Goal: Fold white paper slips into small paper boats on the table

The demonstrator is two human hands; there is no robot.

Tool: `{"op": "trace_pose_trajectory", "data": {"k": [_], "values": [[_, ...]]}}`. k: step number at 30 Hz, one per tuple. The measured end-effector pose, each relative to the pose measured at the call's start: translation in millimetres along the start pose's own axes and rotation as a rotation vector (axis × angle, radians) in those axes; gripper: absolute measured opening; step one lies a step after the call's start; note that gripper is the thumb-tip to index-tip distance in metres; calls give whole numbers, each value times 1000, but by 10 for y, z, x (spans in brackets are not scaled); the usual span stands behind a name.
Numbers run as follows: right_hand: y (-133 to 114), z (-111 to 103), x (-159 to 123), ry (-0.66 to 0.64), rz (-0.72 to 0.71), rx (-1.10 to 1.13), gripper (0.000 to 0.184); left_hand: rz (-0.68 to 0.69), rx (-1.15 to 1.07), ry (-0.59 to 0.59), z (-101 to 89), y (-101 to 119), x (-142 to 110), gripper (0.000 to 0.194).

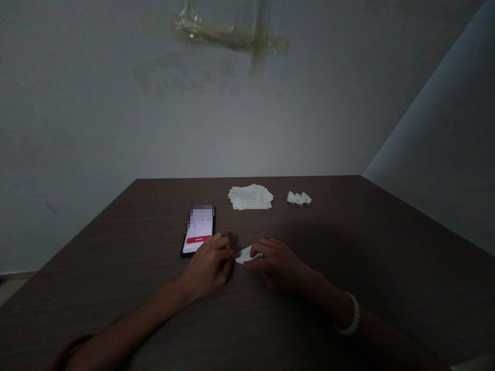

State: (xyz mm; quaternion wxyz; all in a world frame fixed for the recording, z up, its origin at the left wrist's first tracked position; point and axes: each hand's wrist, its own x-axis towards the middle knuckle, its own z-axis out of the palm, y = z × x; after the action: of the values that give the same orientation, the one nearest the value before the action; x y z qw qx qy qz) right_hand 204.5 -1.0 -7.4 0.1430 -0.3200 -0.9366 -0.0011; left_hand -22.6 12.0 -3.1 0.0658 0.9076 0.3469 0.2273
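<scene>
Between my two hands, low over the brown table [185, 330], is a small folded piece of white paper [244, 254]. My left hand [212, 260] pinches its left corner with closed fingers. From the other side my right hand [273, 262] grips the paper's right part between thumb and fingers, hiding some of it. A lit phone [201, 222] lies just beyond my left hand, its lower right edge close to the knuckles.
Farther back lies a loose stack of printed paper slips [251, 196]. To its right sit several small folded white paper pieces [299, 198] in a group. A grey wall [247, 129] with peeling tape stands behind the table's far edge.
</scene>
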Motion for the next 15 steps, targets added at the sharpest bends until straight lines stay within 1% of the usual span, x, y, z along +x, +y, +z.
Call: {"op": "trace_pose_trajectory", "data": {"k": [3, 5, 12, 15], "values": [[-4, 4, -7, 11, 26, 0, 37, 135, 49, -71, -6, 12, -29, 28], [-6, 5, -8, 15, 31, 8, 35, 172, 70, -97, -2, 24, -39, 29], [-10, -22, 3, 24, 18, 13, 34, 134, 96, -113, 15, 27, -41, 31], [-7, -25, 4, 19, 26, 9, 34, 91, 88, -91, 35, 13, -47, 31]]}}
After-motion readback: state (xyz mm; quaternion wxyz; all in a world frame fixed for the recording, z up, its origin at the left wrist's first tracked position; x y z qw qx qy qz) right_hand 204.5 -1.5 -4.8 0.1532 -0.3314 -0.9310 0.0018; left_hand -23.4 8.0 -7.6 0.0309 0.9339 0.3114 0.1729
